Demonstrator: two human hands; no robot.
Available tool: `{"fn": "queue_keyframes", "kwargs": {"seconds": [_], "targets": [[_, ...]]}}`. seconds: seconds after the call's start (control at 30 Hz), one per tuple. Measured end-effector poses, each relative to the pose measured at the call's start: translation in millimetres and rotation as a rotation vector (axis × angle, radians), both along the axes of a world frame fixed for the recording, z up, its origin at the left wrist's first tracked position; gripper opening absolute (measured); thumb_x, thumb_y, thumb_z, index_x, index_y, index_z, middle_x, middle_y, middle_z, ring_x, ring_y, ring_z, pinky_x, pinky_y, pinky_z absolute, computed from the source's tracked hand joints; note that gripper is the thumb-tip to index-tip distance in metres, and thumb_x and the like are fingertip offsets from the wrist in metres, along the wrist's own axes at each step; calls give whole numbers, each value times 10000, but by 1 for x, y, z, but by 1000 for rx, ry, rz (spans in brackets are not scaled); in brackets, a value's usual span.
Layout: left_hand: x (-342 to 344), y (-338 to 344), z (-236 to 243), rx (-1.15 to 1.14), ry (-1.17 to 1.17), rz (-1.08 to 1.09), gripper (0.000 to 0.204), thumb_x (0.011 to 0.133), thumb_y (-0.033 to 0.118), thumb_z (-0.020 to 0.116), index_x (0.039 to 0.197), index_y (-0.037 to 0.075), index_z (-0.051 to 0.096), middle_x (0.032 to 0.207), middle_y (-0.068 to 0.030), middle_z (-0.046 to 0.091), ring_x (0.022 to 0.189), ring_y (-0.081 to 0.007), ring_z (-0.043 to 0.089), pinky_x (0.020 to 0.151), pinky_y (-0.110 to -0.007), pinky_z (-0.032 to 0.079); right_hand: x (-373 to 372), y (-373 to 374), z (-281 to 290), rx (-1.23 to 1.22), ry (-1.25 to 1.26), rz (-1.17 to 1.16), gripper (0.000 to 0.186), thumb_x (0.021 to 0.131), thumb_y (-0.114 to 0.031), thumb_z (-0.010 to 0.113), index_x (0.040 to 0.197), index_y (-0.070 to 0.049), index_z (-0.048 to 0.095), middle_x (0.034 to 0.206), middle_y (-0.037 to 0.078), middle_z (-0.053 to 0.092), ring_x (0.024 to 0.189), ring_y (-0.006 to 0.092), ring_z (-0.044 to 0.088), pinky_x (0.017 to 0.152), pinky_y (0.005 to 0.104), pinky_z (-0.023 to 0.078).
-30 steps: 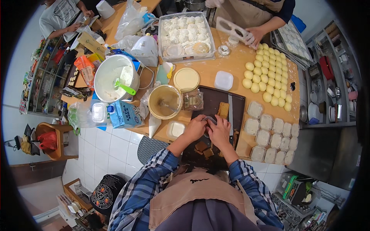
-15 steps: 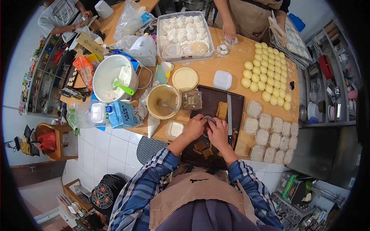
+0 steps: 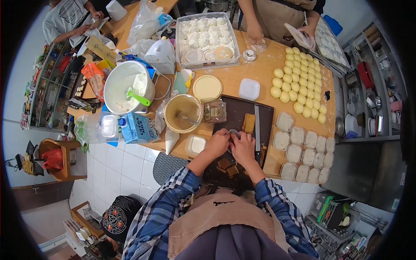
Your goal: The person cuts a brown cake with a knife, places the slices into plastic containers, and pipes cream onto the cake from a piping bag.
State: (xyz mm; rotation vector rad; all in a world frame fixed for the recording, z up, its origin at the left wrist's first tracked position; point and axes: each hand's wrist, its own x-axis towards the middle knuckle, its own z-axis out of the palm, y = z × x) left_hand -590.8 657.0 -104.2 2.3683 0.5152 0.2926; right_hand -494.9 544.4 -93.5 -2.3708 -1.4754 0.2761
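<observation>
Over a dark brown tray point(image 3: 236, 106) my left hand point(image 3: 218, 142) and my right hand point(image 3: 244, 148) meet, fingers curled around a small clear rounded plastic piece point(image 3: 234, 132). Only its rim shows between the fingertips; whether it is a cup or a lid I cannot tell. Beyond my right hand lies a block of brown cake point(image 3: 248, 123), with a long knife point(image 3: 257, 130) flat beside it. Cut brown cake scraps point(image 3: 227, 167) lie on the tray nearer to me. A clear square plastic box point(image 3: 215, 112) rests at the tray's far left edge.
Filled small tubs point(image 3: 296, 154) stand right of the tray; rows of yellow dough balls point(image 3: 299, 82) lie beyond. Leftward are a cream-coloured tub point(image 3: 168, 113), a white mixing bowl point(image 3: 113, 73) with a green spatula point(image 3: 139, 99), and a blue carton point(image 3: 136, 128). A co-worker's hand point(image 3: 255, 34) touches the far edge.
My hands have closed in slightly around the clear plastic piece, so less of it shows. Across the table, the co-worker's hands have shifted, one lifting a pale flat thing.
</observation>
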Motion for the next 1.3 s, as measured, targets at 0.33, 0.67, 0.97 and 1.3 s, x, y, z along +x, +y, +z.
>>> {"fn": "queue_keyframes", "kwargs": {"seconds": [0.33, 0.67, 0.97, 1.3], "targets": [[-1, -3, 7, 51, -2, -1, 281, 704, 44, 572, 981, 40, 622, 1090, -147, 542, 960, -331, 554, 818, -419, 462, 15, -25, -1, 304, 136, -113, 360, 677, -71, 593, 1035, -92, 617, 1054, 107, 527, 995, 311, 466, 840, 436, 374], [1, -4, 7, 149, 126, -42, 320, 700, 62, 585, 1018, 72, 619, 1153, -136, 517, 1002, -310, 530, 829, -420, 450, 1, -19, 10, -6, -88, -45, 310, 759, -227, 569, 1034, -97, 630, 1164, 123, 492, 1071, 289, 424, 862, 497, 338], [-3, -7, 6, 91, 96, -17, 311, 700, 56, 582, 1009, 55, 617, 1119, -184, 526, 978, -343, 553, 816, -412, 473, 3, -18, 17, 23, -82, 15, 337, 745, -208, 586, 1066, -113, 622, 1179, 122, 490, 1069, 286, 426, 886, 480, 328], [-5, -8, 12, 67, 115, 6, 310, 719, 67, 577, 1027, 40, 604, 1129, -195, 518, 981, -359, 560, 814, -419, 480, 18, -27, 15, 128, 10, -28, 275, 729, -152, 586, 990, -91, 650, 1127, 109, 523, 1025, 294, 473, 859, 469, 370]]}}
